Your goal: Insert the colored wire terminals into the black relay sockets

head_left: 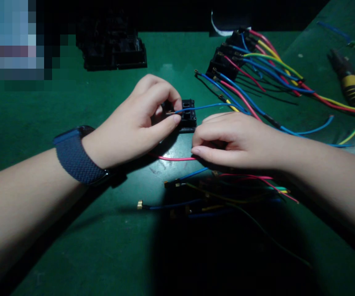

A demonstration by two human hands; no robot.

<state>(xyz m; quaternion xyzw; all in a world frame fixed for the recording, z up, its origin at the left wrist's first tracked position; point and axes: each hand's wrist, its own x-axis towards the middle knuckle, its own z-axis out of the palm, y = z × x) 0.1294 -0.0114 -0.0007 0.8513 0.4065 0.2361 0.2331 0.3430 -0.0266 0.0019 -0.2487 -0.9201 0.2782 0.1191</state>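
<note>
My left hand (148, 109), with a dark watch band on the wrist, is closed in a pinch on the end of a blue wire (208, 107). A short copper-coloured tip shows at its thumb and forefinger. Right under those fingers is a small black plastic housing (188, 127) with square openings, partly hidden by the hand. My right hand (227, 137) is closed beside the housing, fingers curled and thumb against the forefinger. A red wire (174, 159) runs from below my left hand to the right thumb; whether the fingers grip it is hidden.
Several coloured wires with metal terminals (140, 204) lie in front, partly in shadow. Black housings with wires attached (223, 63) are at the back right, near yellow-handled pliers (353, 88). Black plastic parts (116, 55) stand at the back left on the green table (57, 230).
</note>
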